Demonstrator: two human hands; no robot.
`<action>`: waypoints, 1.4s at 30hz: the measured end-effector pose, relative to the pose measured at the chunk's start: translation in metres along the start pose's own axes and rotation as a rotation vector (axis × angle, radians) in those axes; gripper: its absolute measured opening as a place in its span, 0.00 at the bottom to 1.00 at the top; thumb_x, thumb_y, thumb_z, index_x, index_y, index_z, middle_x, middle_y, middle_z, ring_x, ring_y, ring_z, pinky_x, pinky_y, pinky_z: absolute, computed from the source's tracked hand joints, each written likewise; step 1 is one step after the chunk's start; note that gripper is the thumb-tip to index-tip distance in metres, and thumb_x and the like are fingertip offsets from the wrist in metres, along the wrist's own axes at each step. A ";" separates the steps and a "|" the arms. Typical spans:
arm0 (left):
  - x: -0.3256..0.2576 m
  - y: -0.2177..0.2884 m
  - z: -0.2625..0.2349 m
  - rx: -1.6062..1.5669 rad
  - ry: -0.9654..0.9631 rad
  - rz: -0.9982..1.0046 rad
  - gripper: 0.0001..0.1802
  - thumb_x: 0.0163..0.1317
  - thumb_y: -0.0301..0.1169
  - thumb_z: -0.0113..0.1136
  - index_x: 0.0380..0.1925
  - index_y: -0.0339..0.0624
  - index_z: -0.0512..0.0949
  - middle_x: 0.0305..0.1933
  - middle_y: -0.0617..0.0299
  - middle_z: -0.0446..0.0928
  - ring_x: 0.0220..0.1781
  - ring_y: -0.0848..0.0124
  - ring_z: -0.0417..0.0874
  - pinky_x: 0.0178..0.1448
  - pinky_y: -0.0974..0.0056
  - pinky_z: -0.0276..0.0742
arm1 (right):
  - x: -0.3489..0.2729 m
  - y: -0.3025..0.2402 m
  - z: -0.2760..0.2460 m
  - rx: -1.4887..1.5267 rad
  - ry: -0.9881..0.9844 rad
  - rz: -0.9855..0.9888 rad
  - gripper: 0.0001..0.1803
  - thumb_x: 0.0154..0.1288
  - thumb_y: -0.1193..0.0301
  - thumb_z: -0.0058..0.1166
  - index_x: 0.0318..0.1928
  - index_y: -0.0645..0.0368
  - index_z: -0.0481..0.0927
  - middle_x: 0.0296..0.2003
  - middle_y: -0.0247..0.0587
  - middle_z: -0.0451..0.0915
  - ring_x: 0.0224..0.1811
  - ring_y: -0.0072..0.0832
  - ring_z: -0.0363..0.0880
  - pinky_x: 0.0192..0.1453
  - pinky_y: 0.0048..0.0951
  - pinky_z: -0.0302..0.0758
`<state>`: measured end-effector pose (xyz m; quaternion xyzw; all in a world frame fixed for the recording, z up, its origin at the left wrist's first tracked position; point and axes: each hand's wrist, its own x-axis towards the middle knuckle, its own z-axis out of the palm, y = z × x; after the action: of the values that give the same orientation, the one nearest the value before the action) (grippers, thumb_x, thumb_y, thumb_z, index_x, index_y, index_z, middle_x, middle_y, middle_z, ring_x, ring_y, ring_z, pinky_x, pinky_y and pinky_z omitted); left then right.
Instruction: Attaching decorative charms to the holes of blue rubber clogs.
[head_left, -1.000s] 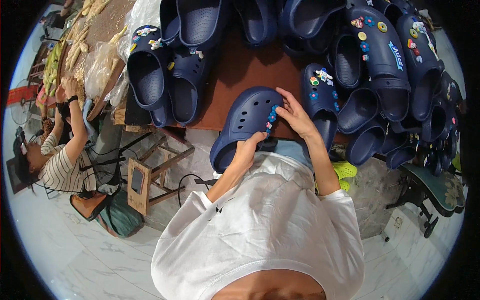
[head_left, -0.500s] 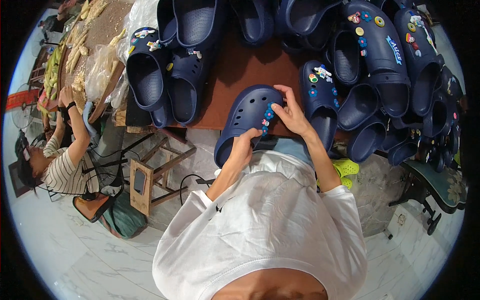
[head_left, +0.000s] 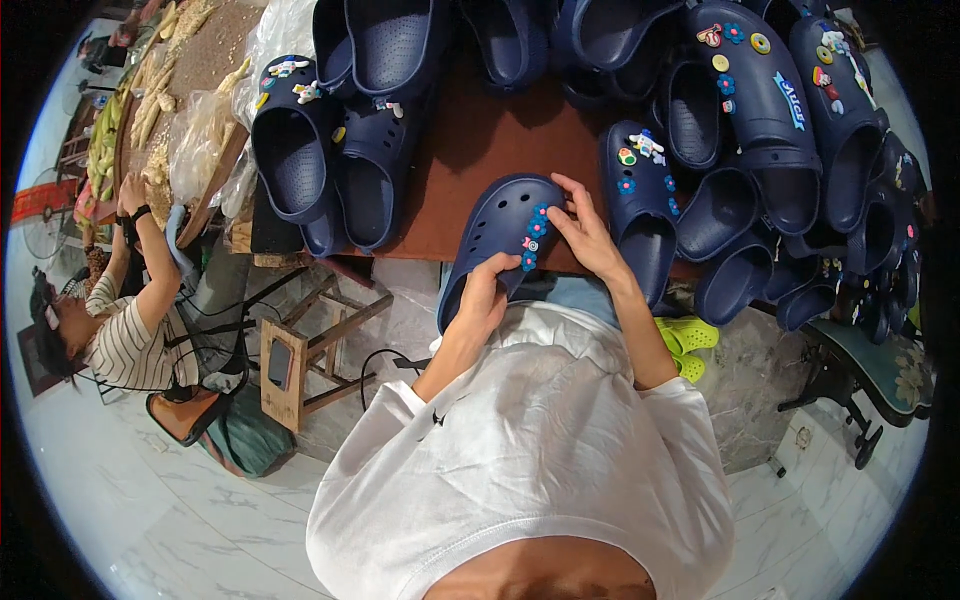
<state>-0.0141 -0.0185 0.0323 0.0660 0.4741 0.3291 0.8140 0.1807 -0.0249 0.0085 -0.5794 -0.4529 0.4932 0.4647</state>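
Holding a navy clog [head_left: 500,230] at the near edge of the brown table [head_left: 480,130], toe pointing away from me; my left hand [head_left: 478,298] grips it by the opening, its thumb pressed beside the lowest of the charms [head_left: 537,228], though I cannot tell how its hidden fingers are bent; my right hand [head_left: 592,238] pinches the toe's right side, thumb near the top charm, index finger reaching along the rim; the charms, mostly blue flowers, run in a row down that side; a decorated clog [head_left: 640,185] lies just right of my right hand; left of me, a stool [head_left: 283,402] bears a phone [head_left: 280,363].
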 end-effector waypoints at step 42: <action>0.020 0.037 0.026 0.678 -0.083 0.388 0.10 0.62 0.26 0.63 0.43 0.36 0.78 0.41 0.65 0.78 0.40 0.76 0.77 0.47 0.69 0.71 | -0.094 -0.022 0.028 -0.502 0.473 -0.370 0.20 0.60 0.74 0.59 0.54 0.56 0.74 0.52 0.46 0.69 0.55 0.47 0.70 0.58 0.47 0.70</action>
<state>-0.0039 0.0276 0.0478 0.4330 0.5012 0.2986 0.6871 0.1414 -0.1113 0.0417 -0.6812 -0.5367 0.1277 0.4812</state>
